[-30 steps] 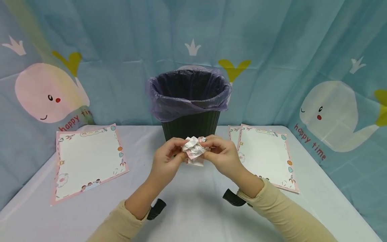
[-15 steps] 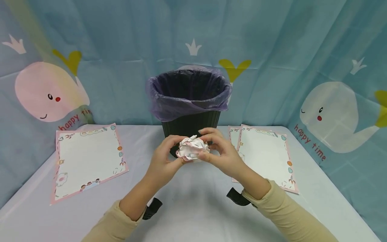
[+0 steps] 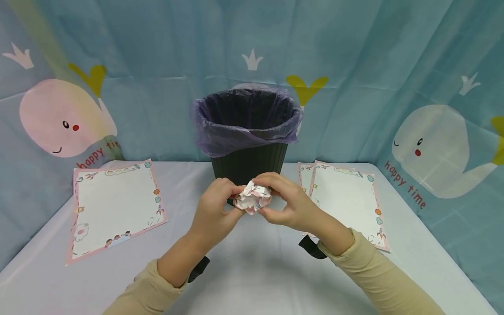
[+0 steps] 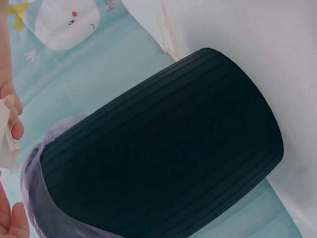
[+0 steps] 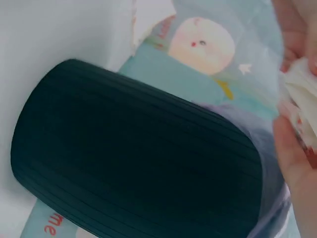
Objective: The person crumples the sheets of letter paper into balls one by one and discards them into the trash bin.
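A crumpled ball of white and pink paper [image 3: 253,197] is held between both hands, above the table and in front of the bin. My left hand [image 3: 214,210] pinches its left side between thumb and fingers. From the right, my right hand [image 3: 289,201] grips it with thumb below and curled fingers above. In the left wrist view part of the crumpled paper [image 4: 7,134] shows at the left edge. The right wrist view catches the paper [image 5: 303,99] at its right edge, with fingers around it.
Behind the hands stands a dark ribbed bin [image 3: 250,162] lined with a purple bag [image 3: 240,140]. A bordered sheet [image 3: 118,208] lies flat at the left. More overlapping sheets [image 3: 346,197] lie at the right. A blue curtain [image 3: 157,87] hangs behind the white table [image 3: 252,280].
The paper has been pressed and turned into a rounder ball, and its loose lower flap no longer shows. The right hand's fingers lifted, then closed over it again.
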